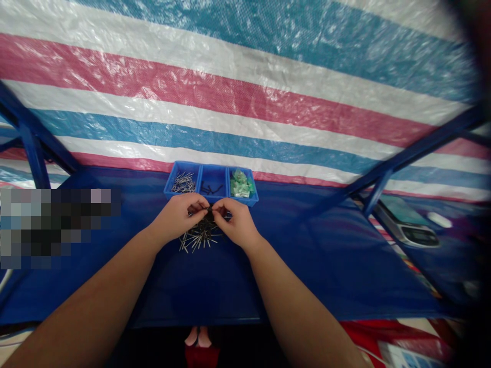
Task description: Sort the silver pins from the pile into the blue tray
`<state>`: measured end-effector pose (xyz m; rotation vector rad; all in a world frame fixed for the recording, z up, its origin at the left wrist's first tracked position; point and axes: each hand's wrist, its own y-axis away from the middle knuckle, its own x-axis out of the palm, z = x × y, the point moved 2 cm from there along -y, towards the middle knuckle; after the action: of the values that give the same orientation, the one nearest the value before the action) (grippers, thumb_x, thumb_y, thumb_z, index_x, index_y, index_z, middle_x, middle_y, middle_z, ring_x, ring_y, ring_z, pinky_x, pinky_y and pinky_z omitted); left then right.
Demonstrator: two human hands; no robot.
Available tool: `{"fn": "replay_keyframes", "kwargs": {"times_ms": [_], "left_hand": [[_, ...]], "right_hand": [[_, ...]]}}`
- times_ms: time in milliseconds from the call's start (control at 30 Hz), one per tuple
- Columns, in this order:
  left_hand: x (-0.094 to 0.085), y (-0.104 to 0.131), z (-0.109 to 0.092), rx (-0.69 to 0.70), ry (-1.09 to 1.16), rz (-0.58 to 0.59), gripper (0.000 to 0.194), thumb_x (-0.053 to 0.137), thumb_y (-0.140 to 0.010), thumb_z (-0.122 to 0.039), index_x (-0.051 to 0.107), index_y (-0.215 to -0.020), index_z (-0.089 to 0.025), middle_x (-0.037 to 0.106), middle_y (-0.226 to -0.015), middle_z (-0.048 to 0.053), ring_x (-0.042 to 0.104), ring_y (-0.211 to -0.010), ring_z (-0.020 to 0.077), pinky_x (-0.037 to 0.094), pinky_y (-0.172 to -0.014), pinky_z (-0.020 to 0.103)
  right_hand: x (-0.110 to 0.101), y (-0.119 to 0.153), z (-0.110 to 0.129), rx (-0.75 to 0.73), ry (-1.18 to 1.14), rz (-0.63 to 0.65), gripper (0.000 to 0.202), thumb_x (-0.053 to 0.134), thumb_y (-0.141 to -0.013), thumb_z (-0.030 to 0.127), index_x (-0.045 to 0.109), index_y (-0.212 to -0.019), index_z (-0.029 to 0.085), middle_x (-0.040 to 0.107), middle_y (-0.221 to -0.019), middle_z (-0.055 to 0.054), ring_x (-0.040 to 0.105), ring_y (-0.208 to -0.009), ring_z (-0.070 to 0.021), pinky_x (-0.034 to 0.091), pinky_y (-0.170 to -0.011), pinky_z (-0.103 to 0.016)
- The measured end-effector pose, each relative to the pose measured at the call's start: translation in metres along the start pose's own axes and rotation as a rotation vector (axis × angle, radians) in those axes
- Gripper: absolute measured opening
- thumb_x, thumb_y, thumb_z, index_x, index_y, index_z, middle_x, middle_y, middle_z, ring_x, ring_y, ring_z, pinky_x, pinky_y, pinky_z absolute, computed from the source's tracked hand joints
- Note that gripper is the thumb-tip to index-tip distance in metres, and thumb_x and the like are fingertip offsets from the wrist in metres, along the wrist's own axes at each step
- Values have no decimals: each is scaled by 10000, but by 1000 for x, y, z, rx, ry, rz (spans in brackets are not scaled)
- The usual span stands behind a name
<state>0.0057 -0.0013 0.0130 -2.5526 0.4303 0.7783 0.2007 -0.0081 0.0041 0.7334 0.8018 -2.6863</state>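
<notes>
My left hand (184, 214) and my right hand (235, 220) meet in front of the blue tray. Fingertips of both are pinched together around a small black piece (209, 210), too small for its kind to be made out. Under and just behind the fingers lies a pile of thin metal pins with black parts (201, 235), its silvery ends fanning out toward me. Part of the pile is hidden by my hands.
A blue three-compartment tray (214, 200) stands behind the hands, holding metal pins (183, 183), black pieces (211, 188) and green plastic packets (241, 183). Blue frame bars (412, 148) flank the blue table (307, 266). A scale (412, 225) sits at right; striped sheeting (245, 97) hangs behind.
</notes>
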Motion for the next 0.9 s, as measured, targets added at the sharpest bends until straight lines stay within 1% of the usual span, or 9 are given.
{"fn": "replay_keyframes", "kwargs": {"times_ms": [167,233,333,400,467,567,633,733,900], "left_hand": [[-3,-1,6,-14,-76,-30,101,631,-853,-185,692,-934,-178,705,-851,18,670,-736,134,558,-724,266],[-2,-1,7,-19,-94,-14,95,630,-848,-174,688,-923,-177,698,-830,12,664,-723,132,549,-708,262],[0,-1,6,-25,-104,15,92,640,-833,-163,683,-912,-178,695,-813,8,661,-719,133,535,-684,257],[0,-1,4,-31,-97,25,86,646,-825,-159,677,-903,-176,697,-812,7,658,-715,132,529,-673,254],[0,-1,2,-43,-79,24,86,650,-823,-158,674,-904,-172,696,-800,5,651,-699,127,527,-668,254],[0,-1,2,-70,-23,24,111,657,-827,-167,676,-936,-167,699,-802,7,649,-686,123,537,-670,260],[1,-1,4,-86,50,16,129,665,-833,-183,671,-960,-166,706,-822,15,660,-702,127,551,-681,266],[1,0,6,-100,172,-7,136,683,-846,-221,657,-968,-167,707,-850,25,678,-742,134,571,-714,277],[2,1,3,-104,297,17,196,730,-839,-260,647,-987,-161,706,-866,34,686,-769,137,583,-743,287]], "right_hand": [[-1,-2,-7,-46,-50,-226,72,619,-867,165,683,-876,197,665,-792,-19,629,-713,-147,541,-718,-297],[3,-4,-14,5,-143,-290,107,653,-875,205,711,-964,202,698,-872,-45,663,-766,-160,579,-767,-326],[14,-7,-25,106,-342,-282,423,730,-842,275,660,-1255,221,704,-1143,-104,698,-941,-193,620,-856,-373],[17,-7,-25,116,-393,-244,573,755,-821,286,594,-1368,240,658,-1272,-119,688,-1037,-208,625,-895,-389],[15,-6,-20,74,-332,-214,510,734,-840,266,619,-1336,241,650,-1248,-111,688,-1012,-198,624,-885,-376],[7,-4,-8,-16,-130,-166,274,674,-881,205,709,-1153,213,674,-1026,-74,669,-831,-161,602,-808,-343],[4,-3,-2,-50,-55,-108,221,646,-893,177,722,-1099,201,677,-922,-53,647,-774,-151,575,-763,-322],[5,-3,0,-25,-97,-33,198,635,-898,178,710,-1081,190,698,-890,-42,651,-757,-147,549,-712,-290],[11,-1,-7,102,-278,6,49,643,-884,223,664,-908,185,670,-805,-15,612,-685,-129,499,-642,-262]]}}
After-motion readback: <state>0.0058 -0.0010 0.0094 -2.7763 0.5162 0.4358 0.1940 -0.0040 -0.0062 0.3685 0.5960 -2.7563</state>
